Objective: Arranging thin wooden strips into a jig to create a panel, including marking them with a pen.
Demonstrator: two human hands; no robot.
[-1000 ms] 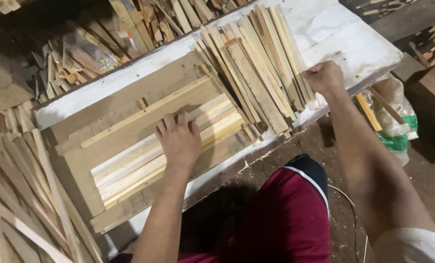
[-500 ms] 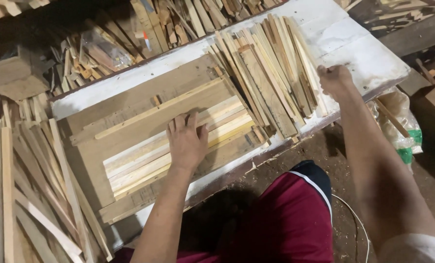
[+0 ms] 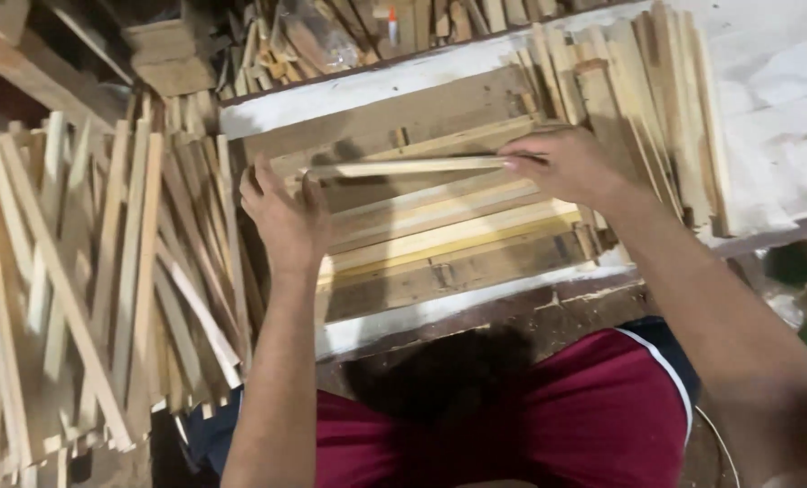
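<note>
Watching remotely: the thin wood slat runs 9-to-3 o'clock above the flat row of slats. My right hand pinches its 3 o'clock end, while my left hand, half-curled, steadies the other. With so light a pinch, I reckon it could twist and drop skewed.

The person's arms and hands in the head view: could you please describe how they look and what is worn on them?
Both forearms are bare, with no sleeves, gloves, watch or rings visible. The left hand and right hand are bare too. Dark red shorts with a white stripe show below.
</note>
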